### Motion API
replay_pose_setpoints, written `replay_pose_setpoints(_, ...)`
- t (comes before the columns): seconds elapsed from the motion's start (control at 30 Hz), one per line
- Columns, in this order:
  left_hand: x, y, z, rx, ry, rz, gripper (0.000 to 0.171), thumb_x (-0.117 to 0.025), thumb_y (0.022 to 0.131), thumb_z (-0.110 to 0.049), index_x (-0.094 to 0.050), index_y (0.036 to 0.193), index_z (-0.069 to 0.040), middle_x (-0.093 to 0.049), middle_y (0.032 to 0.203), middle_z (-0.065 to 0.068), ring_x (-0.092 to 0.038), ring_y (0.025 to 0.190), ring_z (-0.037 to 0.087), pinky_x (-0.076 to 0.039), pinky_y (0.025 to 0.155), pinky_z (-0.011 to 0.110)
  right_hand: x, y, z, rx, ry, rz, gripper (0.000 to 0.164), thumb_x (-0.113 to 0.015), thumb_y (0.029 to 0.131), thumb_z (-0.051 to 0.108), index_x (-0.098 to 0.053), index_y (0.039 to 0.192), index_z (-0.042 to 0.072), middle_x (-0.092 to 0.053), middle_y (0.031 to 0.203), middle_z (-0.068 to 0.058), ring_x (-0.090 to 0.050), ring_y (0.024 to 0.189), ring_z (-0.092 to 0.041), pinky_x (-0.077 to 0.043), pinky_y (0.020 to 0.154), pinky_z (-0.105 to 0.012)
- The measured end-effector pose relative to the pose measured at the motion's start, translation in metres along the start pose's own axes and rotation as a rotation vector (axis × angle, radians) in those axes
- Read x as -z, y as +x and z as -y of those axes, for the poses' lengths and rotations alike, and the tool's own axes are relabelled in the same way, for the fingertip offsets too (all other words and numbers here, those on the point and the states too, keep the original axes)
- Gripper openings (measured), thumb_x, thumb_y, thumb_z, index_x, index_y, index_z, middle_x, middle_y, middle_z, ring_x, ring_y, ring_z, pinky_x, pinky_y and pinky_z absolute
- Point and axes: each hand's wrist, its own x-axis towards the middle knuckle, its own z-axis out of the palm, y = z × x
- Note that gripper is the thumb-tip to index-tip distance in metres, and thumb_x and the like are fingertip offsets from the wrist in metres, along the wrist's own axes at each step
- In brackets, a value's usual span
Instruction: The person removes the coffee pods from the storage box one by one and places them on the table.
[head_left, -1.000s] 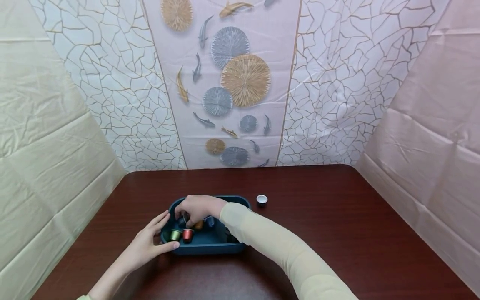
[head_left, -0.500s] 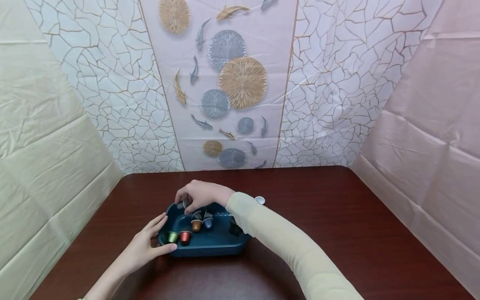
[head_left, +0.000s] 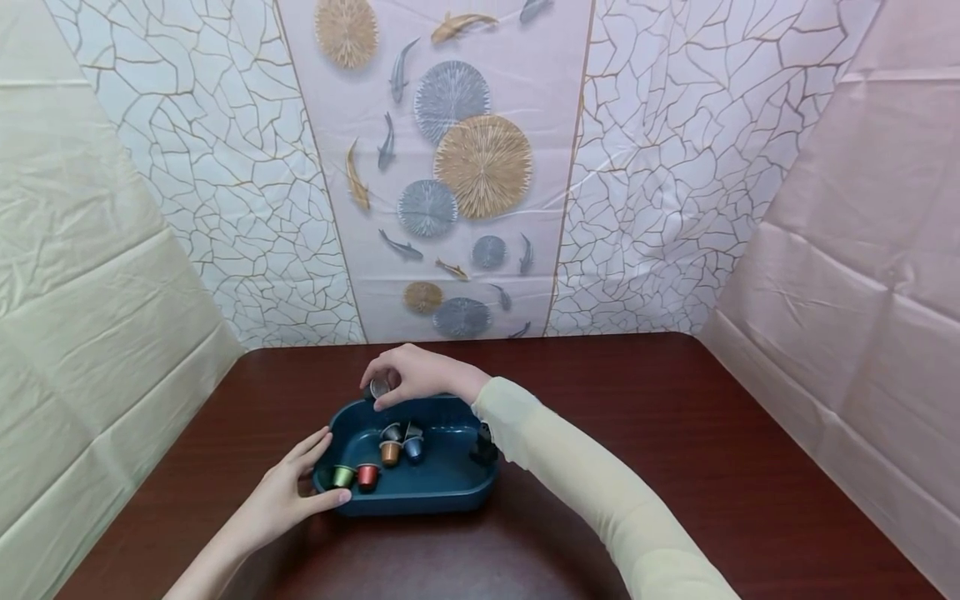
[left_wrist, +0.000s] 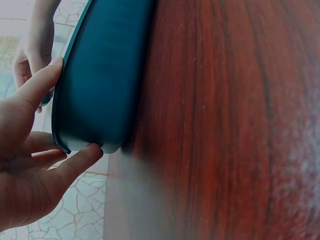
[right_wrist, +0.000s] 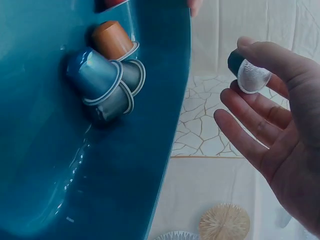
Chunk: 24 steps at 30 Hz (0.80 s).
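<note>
My right hand (head_left: pixel 416 371) pinches a dark coffee capsule (right_wrist: pixel 255 77) between thumb and fingers, just above the far rim of the blue tray (head_left: pixel 405 502). Its silver foil lid faces the right wrist camera. At the tray's left end my left hand (head_left: pixel 288 483) holds on, thumb at the near rim and fingers along the end wall. Inside the tray, a green capsule (head_left: pixel 342 476) and a red capsule (head_left: pixel 367 477) stand near the front left. An orange capsule (right_wrist: pixel 112 40), a blue capsule (right_wrist: pixel 95 74) and two dark capsules (right_wrist: pixel 114 106) cluster in the middle.
A small black object (head_left: pixel 483 446) sits at the tray's right end, partly behind the right sleeve (head_left: pixel 585 475). The tray stands on a dark red wooden table (head_left: pixel 637 400). A patterned cloth (head_left: pixel 480 167) hangs behind the far edge.
My right hand has lifted the dark capsule out of the tray, up and away past the far rim. The left hand keeps its hold. My right arm now hides the capsule on the table.
</note>
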Motion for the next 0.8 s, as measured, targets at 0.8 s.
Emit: replay_pose_setpoints(0.8,-0.001,-0.001,-0.001,0.008,-0.001,-0.002,0.092,-0.078,0.084,-0.038,-0.033,0.15,0.007,-0.028,0.16,0.024,-0.049,0.133,0.047,-0.059,0.089,0.041,-0.007,-0.035,-0.022,-0.124,0.125,-0.121,0.033,-0.077,0.087,0.024,-0.069,0.119,0.019,-0.071,0.113,0.003,-0.063,0.097,-0.005,-0.055,0.087,-0.023)
